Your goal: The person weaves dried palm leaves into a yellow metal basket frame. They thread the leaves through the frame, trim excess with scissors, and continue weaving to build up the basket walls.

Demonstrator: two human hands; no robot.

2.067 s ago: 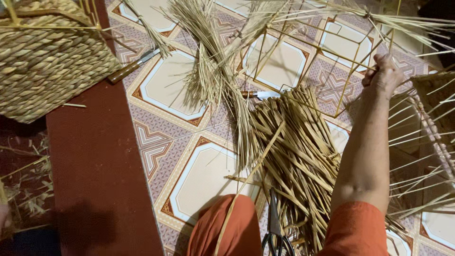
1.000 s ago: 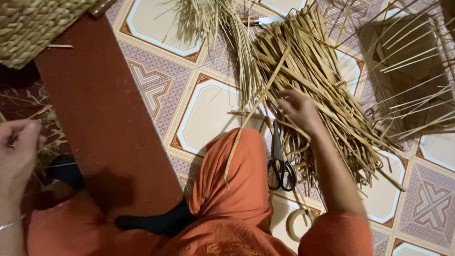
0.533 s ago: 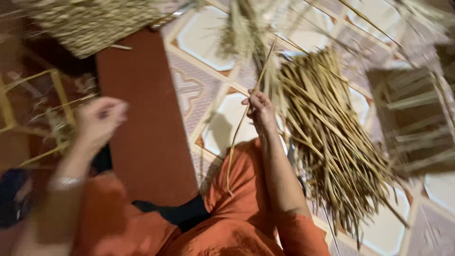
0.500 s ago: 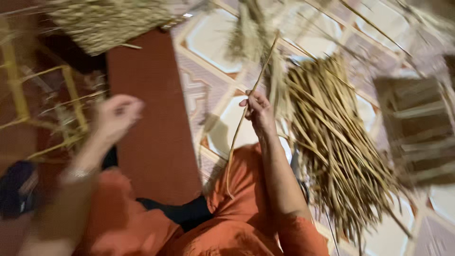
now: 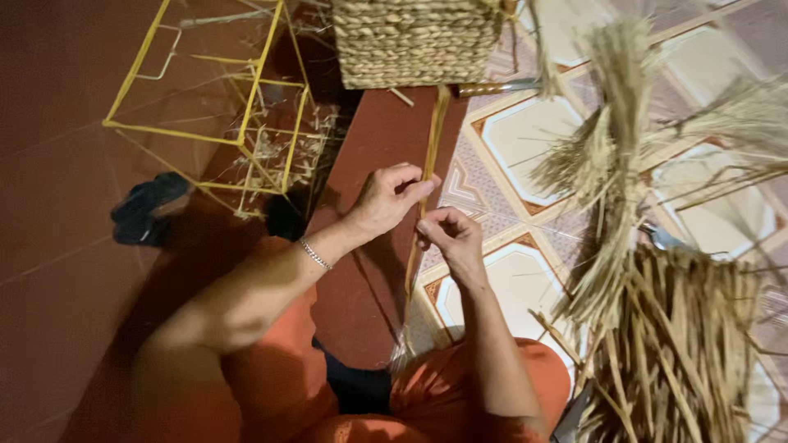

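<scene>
My left hand (image 5: 386, 199) and my right hand (image 5: 450, 235) both pinch one long dried straw strand (image 5: 430, 139) that runs from near my knee up toward a woven straw basket (image 5: 417, 39). The two hands sit close together at the middle of the strand, left above right. A silver bracelet circles my left wrist. My orange trousers (image 5: 460, 394) show at the bottom.
A large pile of dried straw strands (image 5: 681, 344) lies at the right on patterned floor tiles (image 5: 525, 139). A yellow wire frame (image 5: 213, 90) stands at upper left on the red-brown floor. A dark object (image 5: 148, 205) lies left of my arm.
My right hand has lifted a single strand from the pile and brought it in front of me. My left hand came across and took hold of it too. The view swung left.
</scene>
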